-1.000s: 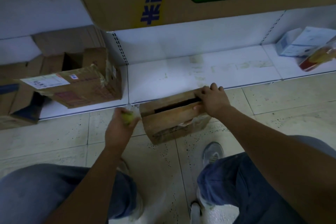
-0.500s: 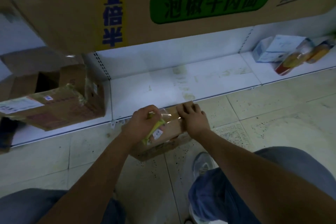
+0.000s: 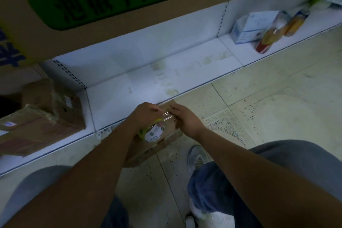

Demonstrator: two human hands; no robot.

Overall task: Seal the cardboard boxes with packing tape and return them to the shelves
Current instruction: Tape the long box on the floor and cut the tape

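Tape application is now under way on the small cardboard box [image 3: 167, 131] that sits on the floor tiles [image 3: 259, 109], its far end just against the front edge of the bottom shelf [image 3: 129, 87]. A second ago we record the box flaps parted, the right hand alone on them and the left hand holding the roll off to one side; both hands now meet over the closed top. The left hand [image 3: 146, 114] has its fingers wrapped around the packing tape roll [image 3: 154, 131], resting it on the box, and a short clear strip [image 3: 166, 115] runs from it to the right hand [image 3: 185, 118], whose fingers lie fairly straight and appear to press the strip's end down near the far edge. We judge sealing has only begun, with shelving still to follow. The box's long axis runs from lower left, near the person's knees, up and right toward the shelf edge, top face upward. Another cardboard box [image 3: 37, 122] lies on the shelf to the left, already taped.
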